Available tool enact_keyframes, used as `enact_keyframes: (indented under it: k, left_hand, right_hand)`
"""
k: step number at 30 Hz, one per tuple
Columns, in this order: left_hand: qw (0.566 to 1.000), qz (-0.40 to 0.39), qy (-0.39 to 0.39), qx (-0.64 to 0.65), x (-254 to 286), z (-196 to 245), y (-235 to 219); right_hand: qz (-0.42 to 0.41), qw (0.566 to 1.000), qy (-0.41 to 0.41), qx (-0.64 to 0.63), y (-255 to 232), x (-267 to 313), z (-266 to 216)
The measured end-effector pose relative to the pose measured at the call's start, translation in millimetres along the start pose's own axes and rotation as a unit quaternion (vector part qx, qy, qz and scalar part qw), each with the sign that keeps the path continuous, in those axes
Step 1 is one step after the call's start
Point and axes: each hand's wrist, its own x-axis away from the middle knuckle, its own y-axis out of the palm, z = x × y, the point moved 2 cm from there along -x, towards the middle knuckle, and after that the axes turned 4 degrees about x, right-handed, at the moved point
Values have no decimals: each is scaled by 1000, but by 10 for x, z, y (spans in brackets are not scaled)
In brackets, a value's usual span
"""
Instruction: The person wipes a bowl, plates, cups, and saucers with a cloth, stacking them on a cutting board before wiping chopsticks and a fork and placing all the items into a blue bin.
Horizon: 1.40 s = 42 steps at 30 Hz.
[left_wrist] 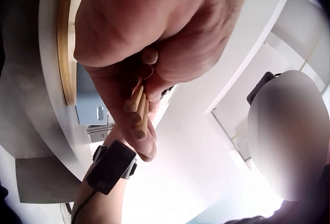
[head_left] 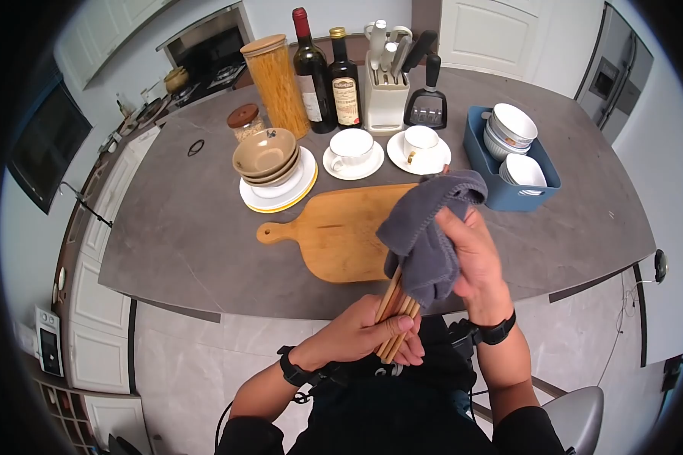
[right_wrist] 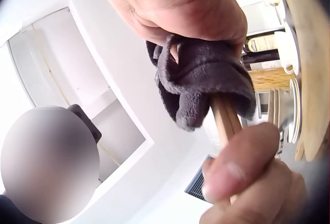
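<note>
My left hand (head_left: 364, 331) grips a bundle of several wooden chopsticks (head_left: 397, 311) near their lower ends, just in front of the table's near edge. Their blunt ends show below the palm as chopstick tips (left_wrist: 138, 113) in the left wrist view. My right hand (head_left: 474, 254) holds a dark grey cloth (head_left: 432, 227) wrapped about the upper part of the bundle. In the right wrist view the cloth (right_wrist: 206, 74) covers the chopsticks (right_wrist: 225, 118) down to just above the left thumb. Behind the cloth lies a wooden cutting board (head_left: 341, 227), partly hidden by it.
Stacked brown bowls (head_left: 264, 154) on plates (head_left: 303, 186) stand left. Two white cups (head_left: 350, 144) on saucers, wine bottles (head_left: 311, 76), a pasta jar (head_left: 278, 87) and a knife block (head_left: 385, 98) line the back. A blue bin (head_left: 501, 196) with white bowls (head_left: 512, 125) sits right.
</note>
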Motion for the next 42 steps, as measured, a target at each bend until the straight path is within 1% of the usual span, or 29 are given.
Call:
enact_keyframes:
  k: [2, 4, 5, 7, 8, 10, 12, 13, 14, 15, 17, 19, 20, 21, 23, 24, 25, 26, 28, 29, 30, 32, 33, 35, 36, 38, 39, 41, 42]
  left_hand:
    - [1000, 7, 8, 19, -1, 42, 29]
    - [995, 68, 64, -31, 16, 101, -14]
    - [995, 69, 65, -31, 16, 87, -28]
    - [988, 46, 102, -107, 19, 55, -44]
    - [989, 47, 97, -106, 31, 41, -39]
    - [999, 19, 24, -23, 38, 27, -22]
    - [1000, 22, 7, -20, 96, -6, 4]
    - [1000, 26, -9, -14, 129, -26, 7]
    - [1000, 12, -6, -13, 154, -20, 1]
    - [1000, 14, -4, -12, 180, -8, -8]
    - [999, 28, 38, -2, 250, 35, -13]
    - [997, 42, 69, 5, 285, 112, -23]
    - [994, 49, 94, 10, 294, 142, -26]
    - [994, 50, 92, 10, 285, 142, -18]
    - [990, 71, 118, 10, 230, 154, 2]
    - [991, 68, 114, 9, 200, 138, -1]
    - [984, 89, 131, -84, 173, 121, -19]
    - [967, 109, 150, -176, 146, 111, -24]
    - [955, 122, 162, -219, 97, 90, 7]
    - [939, 138, 176, -261, 89, 92, 11]
    - [939, 139, 178, -261, 85, 80, -8]
    - [894, 90, 238, -368, 81, 72, -26]
    - [894, 91, 237, -368, 95, 73, -33]
    - [908, 97, 171, -370, 122, 127, -53]
    - [911, 99, 149, -371, 142, 182, -54]
    - [937, 121, 4, -327, 262, 384, 29]
    - [937, 119, 3, -329, 335, 433, 12]
    - [921, 247, 143, -264, 487, 562, -55]
    - [921, 249, 142, -263, 441, 598, -15]
  right_hand:
    - [5, 1000, 5, 27, 66, 58, 131]
    - [-13, 999, 10, 51, 145, 174, 361]
    - [-14, 999, 10, 51, 124, 173, 351]
    - [-66, 995, 29, 66, 105, 179, 312]
    - [-36, 997, 23, 69, 104, 165, 266]
    - [-27, 999, 13, 44, 1, 10, 77]
    - [-22, 1000, -2, 22, -114, -151, -98]
    - [-2, 999, -31, 36, -179, -229, -147]
    - [17, 997, -59, 50, -238, -263, -181]
    - [15, 997, -58, 51, -287, -267, -205]
    - [-20, 990, -94, -101, -353, -289, -249]
    - [-20, 990, -61, -125, -340, -176, -95]
    - [-86, 986, -42, -134, -284, -112, -4]
    - [-149, 978, -26, -142, -248, -38, 81]
    - [-156, 979, -20, -131, -295, 91, 266]
    - [-144, 988, 9, -45, -271, 171, 343]
    - [-131, 990, 40, 41, -240, 214, 389]
    - [-128, 990, 38, 40, -182, 240, 404]
    - [-129, 988, 77, 41, 169, 282, 307]
    - [-129, 988, 77, 42, 161, 277, 293]
    - [-140, 985, 75, 65, 151, 273, 275]
    - [-153, 981, 73, 89, 171, 265, 267]
    - [-141, 984, 81, 76, 191, 271, 272]
    - [-130, 986, 87, 63, 200, 271, 286]
    - [-109, 988, 59, 90, 183, 269, 294]
    - [-86, 989, 29, 117, 149, 279, 245]
    - [-84, 987, 37, 128, 118, 291, 158]
    - [-83, 986, 46, 140, 128, 304, 68]
    - [-101, 977, 59, 177, 164, 311, 68]
